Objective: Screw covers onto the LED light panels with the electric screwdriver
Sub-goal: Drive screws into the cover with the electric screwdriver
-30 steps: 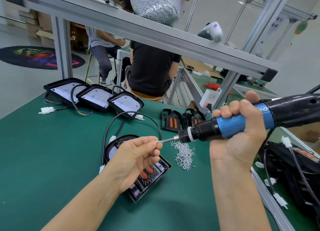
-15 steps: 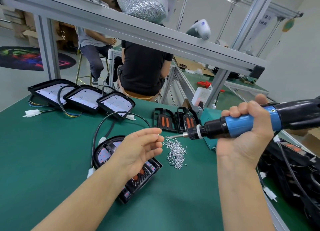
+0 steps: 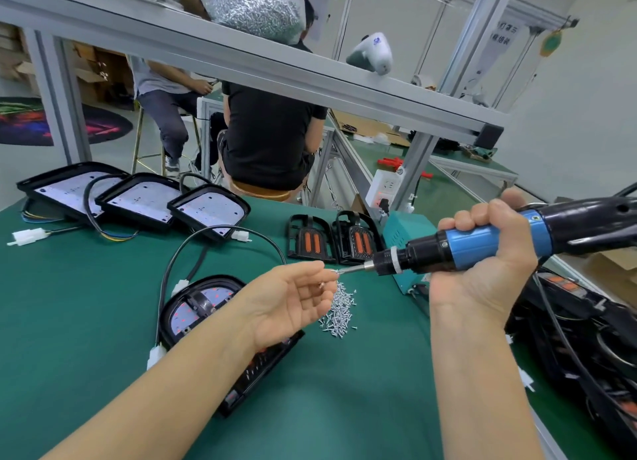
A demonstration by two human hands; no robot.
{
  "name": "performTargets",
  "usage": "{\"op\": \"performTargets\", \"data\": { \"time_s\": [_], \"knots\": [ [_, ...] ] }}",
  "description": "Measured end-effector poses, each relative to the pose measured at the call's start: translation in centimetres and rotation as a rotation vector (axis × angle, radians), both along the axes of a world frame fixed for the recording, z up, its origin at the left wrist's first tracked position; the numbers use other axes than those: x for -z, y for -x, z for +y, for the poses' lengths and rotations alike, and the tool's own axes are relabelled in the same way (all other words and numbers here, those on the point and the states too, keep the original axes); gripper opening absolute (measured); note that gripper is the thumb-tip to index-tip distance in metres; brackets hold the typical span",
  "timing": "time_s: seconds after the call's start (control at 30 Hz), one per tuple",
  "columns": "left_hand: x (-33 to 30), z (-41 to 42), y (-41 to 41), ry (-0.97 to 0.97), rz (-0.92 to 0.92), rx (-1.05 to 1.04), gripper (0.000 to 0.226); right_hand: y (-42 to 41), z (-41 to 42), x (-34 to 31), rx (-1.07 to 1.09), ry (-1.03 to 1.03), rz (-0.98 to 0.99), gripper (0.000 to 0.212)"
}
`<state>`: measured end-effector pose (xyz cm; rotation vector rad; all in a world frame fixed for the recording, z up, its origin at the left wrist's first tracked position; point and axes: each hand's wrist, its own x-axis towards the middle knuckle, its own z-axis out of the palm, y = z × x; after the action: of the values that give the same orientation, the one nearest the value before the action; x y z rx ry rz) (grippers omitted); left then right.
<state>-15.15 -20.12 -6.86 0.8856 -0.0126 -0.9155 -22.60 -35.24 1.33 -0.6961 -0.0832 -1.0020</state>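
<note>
Right hand (image 3: 482, 270) wrapped around the blue grip of the electric screwdriver (image 3: 482, 244), held roughly level above the table (image 3: 86, 321), bit pointing left. Left hand (image 3: 289, 301) palm-up and mostly open, fingertips meeting the bit tip; it looks to be setting a small screw (image 3: 333, 271) on the bit, though the screw is too small to be sure, and another seems to lie against the fingers.

LED light panel (image 3: 203, 308) with its cover lies on the table under the left forearm, partly hidden. Loose pile of screws (image 3: 339, 313) just beside it.

Handling: screws tiny, light, easily dropped; best pinched at the shank. Driver rigid and probably weighty, cord trailing; grip at the blue section suits it. Panel housing is stiff plastic, likely light, could slide on the mat, so steady it by the rim, not the LED face.
</note>
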Motion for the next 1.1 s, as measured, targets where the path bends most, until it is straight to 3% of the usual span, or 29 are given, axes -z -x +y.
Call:
{"op": "performTargets", "data": {
  "time_s": [0.1,0.2,0.3,0.5,0.6,0.7,0.9,1.1],
  "knots": [
    [0.3,-0.4,0.2,-0.002,0.004,0.039,0.02,-0.2,-0.4,0.1,0.004,0.001,0.006,0.022],
    [-0.3,-1.3,-0.3,-0.203,-0.25,0.002,0.013,-0.3,-0.5,0.2,0.022,0.017,0.02,0.023],
    [-1.3,-2.0,-0.5,-0.379,-0.446,0.034,0.024,-0.4,-0.8,0.3,0.038,0.024,0.031,0.024],
    [-0.9,-1.3,-0.5,-0.373,-0.529,0.075,0.021,-0.3,-1.3,0.7,0.057,0.026,0.043,0.025],
    [-0.5,-1.4,-0.2,-0.339,-0.507,0.011,0.009,-0.3,-1.3,0.8,0.055,0.011,0.044,0.026],
    [-0.1,-1.2,-0.1,-0.304,-0.46,-0.041,0.01,-0.2,-1.1,0.8,0.043,-0.005,0.033,0.025],
    [0.5,-0.3,0.6,-0.055,-0.27,-0.022,0.012,-0.2,-0.3,0.5,-0.003,-0.015,0.0,0.022],
    [0.5,0.3,1.0,-0.008,-0.238,-0.056,0.01,-0.3,0.6,0.2,-0.026,-0.004,-0.002,0.024]
  ]
}}
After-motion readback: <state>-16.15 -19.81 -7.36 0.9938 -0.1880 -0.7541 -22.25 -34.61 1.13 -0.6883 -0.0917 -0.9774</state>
